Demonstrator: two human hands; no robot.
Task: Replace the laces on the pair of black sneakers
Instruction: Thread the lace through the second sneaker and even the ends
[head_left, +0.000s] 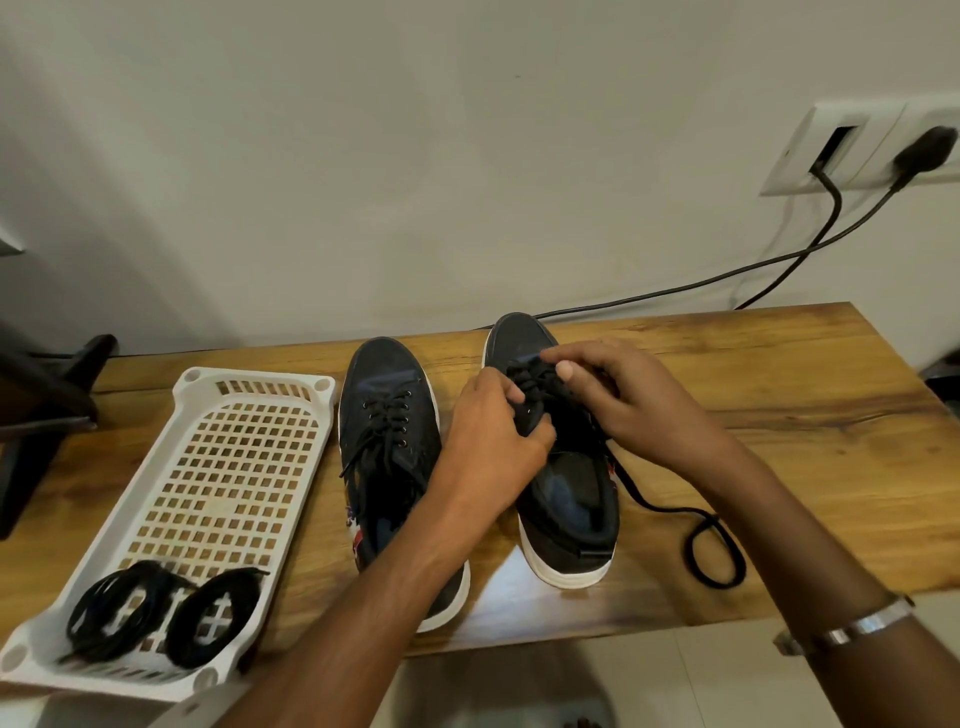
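Both hands are on the right-hand sneaker (566, 499); my left hand (491, 441) curls its fingers over the eyelet flap on that shoe's left side and grips it, while my right hand (631, 402) reaches over the lacing, thumb and forefinger pinching the black lace (535, 387) near the toe end of the eyelets.

Going from the left, a white perforated plastic basket (171, 499) lies on the wooden bench (753, 415), its near end hanging over the bench's front edge; two coiled black laces (166, 618) lie side by side in that near end; I cannot tell whether the coils touch each other.

Just beside the basket stands the left-hand sneaker (387, 415), black with a white sole, toe pointing to the wall, its lace threaded through the eyelets with loose ends trailing over the side; my left forearm crosses over its heel.

Next to it, apart by a narrow strip of bench, the right-hand sneaker stands the same way, toe to the wall, its opening facing me; a loose tail of its lace (711, 545) runs off its right side and loops on the bench under my right forearm.

A metal bangle (852, 631) sits on my right forearm; on the wall at far right, a socket plate (857, 150) holds two black cables (779, 260) that drop behind the bench.
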